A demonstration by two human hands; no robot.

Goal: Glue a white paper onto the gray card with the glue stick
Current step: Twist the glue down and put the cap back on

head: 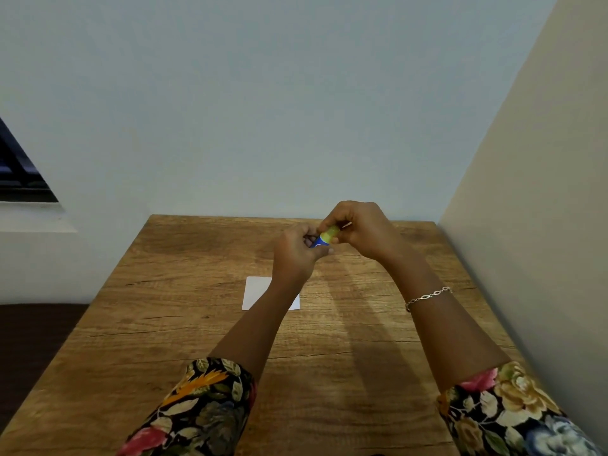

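Both hands hold a glue stick (324, 239) in the air above the far half of the wooden table (164, 324). My left hand (296, 255) grips its blue body. My right hand (358, 230) pinches its yellow cap end. A white paper (255, 292) lies flat on the table below my left forearm, which hides its middle and right part. No gray card shows in this view.
A pale wall runs along the table's far edge and a beige wall (526, 225) along its right side. A dark window corner (19, 172) sits at the far left. The floor to the left of the table is dark.
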